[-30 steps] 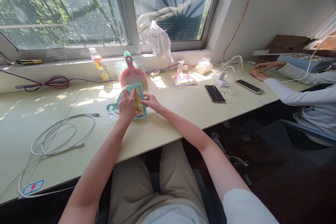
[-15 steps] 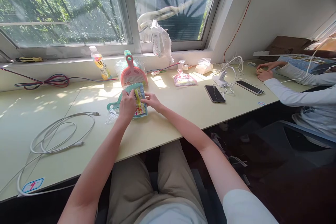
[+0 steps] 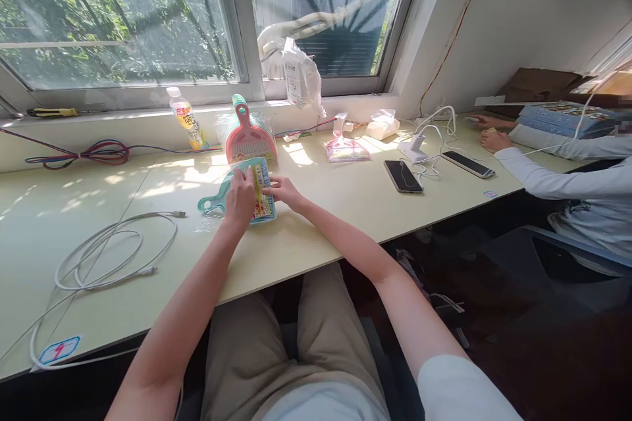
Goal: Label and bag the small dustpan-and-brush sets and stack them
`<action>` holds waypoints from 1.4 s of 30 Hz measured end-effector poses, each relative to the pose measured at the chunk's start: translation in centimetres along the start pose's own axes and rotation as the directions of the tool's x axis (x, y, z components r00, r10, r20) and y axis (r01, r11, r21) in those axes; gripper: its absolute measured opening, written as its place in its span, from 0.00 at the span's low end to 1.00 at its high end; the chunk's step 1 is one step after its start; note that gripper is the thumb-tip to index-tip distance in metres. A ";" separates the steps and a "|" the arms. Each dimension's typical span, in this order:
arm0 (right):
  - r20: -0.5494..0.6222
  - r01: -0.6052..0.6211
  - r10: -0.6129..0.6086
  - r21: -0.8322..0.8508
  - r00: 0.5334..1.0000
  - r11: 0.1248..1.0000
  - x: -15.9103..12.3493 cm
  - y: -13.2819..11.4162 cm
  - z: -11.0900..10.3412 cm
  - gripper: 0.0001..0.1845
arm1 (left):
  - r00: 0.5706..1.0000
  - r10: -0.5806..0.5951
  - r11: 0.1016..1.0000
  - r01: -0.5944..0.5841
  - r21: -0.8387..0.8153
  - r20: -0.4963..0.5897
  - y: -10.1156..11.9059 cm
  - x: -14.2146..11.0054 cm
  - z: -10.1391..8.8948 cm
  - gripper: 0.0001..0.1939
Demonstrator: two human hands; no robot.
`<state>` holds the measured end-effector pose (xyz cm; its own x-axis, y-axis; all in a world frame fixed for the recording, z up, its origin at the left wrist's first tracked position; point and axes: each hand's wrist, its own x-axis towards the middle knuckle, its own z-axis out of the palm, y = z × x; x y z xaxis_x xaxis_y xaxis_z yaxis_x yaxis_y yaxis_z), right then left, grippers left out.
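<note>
A teal mini dustpan set point(image 3: 247, 194) in clear wrapping with a printed label lies flat on the pale desk point(image 3: 345, 210), near the middle of its width and just on the near side of the window ledge. The left hand point(image 3: 239, 197) rests on top of the pack, fingers curled together and pressing on its left half; the right hand point(image 3: 282, 191) meets it from the right, thumb and fingertips pinched on the label edge. The pack's teal handle sticks out to the left, beyond the left hand. Just beyond it — touching or nearly so — a pink dustpan set point(image 3: 245, 135) stands propped against the ledge, with a drink bottle point(image 3: 185, 118) to its left. Farther right lie a second pink packaged set point(image 3: 346, 148), a crumpled white bag point(image 3: 382, 123), a dark phone point(image 3: 403, 175) and a white charger stand point(image 3: 413, 147) trailing cables. A coiled white cable point(image 3: 108, 250) lies well to the left of the hands; a red-and-blue wire bundle point(image 3: 79, 156) runs along the far left edge. At far right, another person's hand point(image 3: 494, 140) in a white sleeve rests on the desk — beside a second phone point(image 3: 469, 163).
</note>
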<state>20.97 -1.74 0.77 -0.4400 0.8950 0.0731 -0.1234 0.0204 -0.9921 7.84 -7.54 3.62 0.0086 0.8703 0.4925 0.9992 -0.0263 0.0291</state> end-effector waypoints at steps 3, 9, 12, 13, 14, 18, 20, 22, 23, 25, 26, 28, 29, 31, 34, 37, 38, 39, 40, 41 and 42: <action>-0.009 0.000 0.000 0.003 1.000 1.000 0.1 0.2 0.0 0.17 | 1.000 0.014 0.998 -0.014 -0.054 0.000 -0.1 -0.1 0.0 0.26; -0.117 0.035 -0.032 0.026 0.993 0.999 0.0 0.3 0.3 0.16 | 0.999 -0.041 0.968 0.035 -0.249 -0.017 0.8 -0.2 0.2 0.26; -0.268 0.070 -0.046 0.083 0.962 0.994 0.0 0.1 0.2 0.12 | 0.999 -0.042 0.956 0.031 -0.293 -0.028 0.9 -0.2 0.4 0.27; -0.315 0.085 -0.051 0.093 0.948 0.992 0.0 0.0 0.2 0.11 | 0.999 -0.031 0.955 0.021 -0.295 -0.027 1.0 -0.3 0.5 0.27; -0.351 0.098 -0.058 0.098 0.935 0.990 0.0 0.0 0.1 0.11 | 1.000 -0.013 0.957 0.005 -0.291 -0.025 1.0 -0.3 0.6 0.26; -0.405 0.132 -0.074 0.118 0.911 0.984 0.0 0.3 -0.1 0.10 | 0.993 0.111 0.958 -0.116 -0.261 -0.035 0.9 -0.4 1.1 0.24; -0.405 0.146 -0.075 0.148 0.911 0.978 -0.1 0.4 0.0 0.10 | 0.978 0.201 0.933 -0.210 -0.292 -0.063 0.8 -0.5 1.6 0.23; -0.416 0.181 -0.088 0.190 0.905 0.965 -0.2 0.2 0.2 0.10 | 0.958 0.258 0.876 -0.287 -0.387 -0.125 0.8 -0.6 2.0 0.21; -0.428 0.206 -0.097 0.216 0.899 0.955 -0.3 -0.1 0.2 0.10 | 0.953 0.246 0.839 -0.302 -0.453 -0.180 0.8 -0.6 2.2 0.20; -0.460 0.267 -0.119 0.271 0.880 0.925 -0.4 -0.8 0.2 0.10 | 0.944 0.078 0.757 -0.266 -0.598 -0.320 0.7 -0.4 2.4 0.23; -0.474 0.293 -0.126 0.297 0.871 0.909 -0.5 -1.2 0.1 0.10 | 0.924 -0.069 0.705 -0.222 -0.674 -0.377 0.6 -0.2 2.3 0.27; -0.488 0.320 -0.128 0.334 0.863 0.886 -0.7 -2.0 0.0 0.10 | 0.852 -0.367 0.536 -0.135 -0.834 -0.374 0.3 0.3 2.0 0.38; -0.487 0.323 -0.126 0.344 0.864 0.882 -0.8 -2.4 0.0 0.11 | 0.828 -0.475 0.402 -0.099 -0.910 -0.300 0.1 0.6 1.7 0.39; -0.467 0.305 -0.118 0.349 0.877 0.886 -1.0 -2.8 0.0 0.11 | 0.852 -0.521 0.050 -0.019 -0.999 -0.042 -0.2 1.1 1.2 0.36; -0.405 0.273 -0.123 0.339 0.906 0.900 -1.3 -2.8 0.5 0.12 | 0.910 -0.285 -0.389 0.177 -0.904 0.301 0.1 1.4 0.9 0.26; -0.413 0.282 -0.130 0.335 0.902 0.899 -1.4 -2.5 0.7 0.11 | 0.901 -0.110 -0.522 0.307 -0.796 0.420 1.3 0.7 1.2 0.20; -0.437 0.290 -0.123 0.337 0.891 0.896 -1.3 -2.3 0.7 0.11 | 0.900 -0.055 -0.526 0.343 -0.779 0.433 1.8 0.4 1.3 0.19; -0.463 0.294 -0.112 0.340 0.879 0.893 -1.3 -2.3 0.6 0.10 | 0.898 0.014 -0.516 0.383 -0.766 0.440 2.2 0.0 1.4 0.19; -0.484 0.293 -0.100 0.343 0.869 0.892 -1.2 -2.2 0.4 0.09 | 0.892 0.085 -0.497 0.423 -0.757 0.443 2.7 -0.3 1.5 0.20; -0.499 0.290 -0.087 0.346 0.862 0.892 -1.2 -2.1 0.3 0.08 | 0.885 0.140 -0.475 0.454 -0.754 0.444 3.0 -0.5 1.6 0.20; -0.508 0.286 -0.078 0.348 0.858 0.893 -1.1 -2.1 0.1 0.08 | 0.881 0.161 -0.456 0.467 -0.758 0.445 3.2 -0.6 1.6 0.21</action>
<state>21.62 -2.84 2.82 0.0835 0.9926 0.0881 -0.5458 0.1195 -0.8294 11.12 -7.36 2.03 0.1859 0.9812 0.0511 -0.4805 0.0455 0.8758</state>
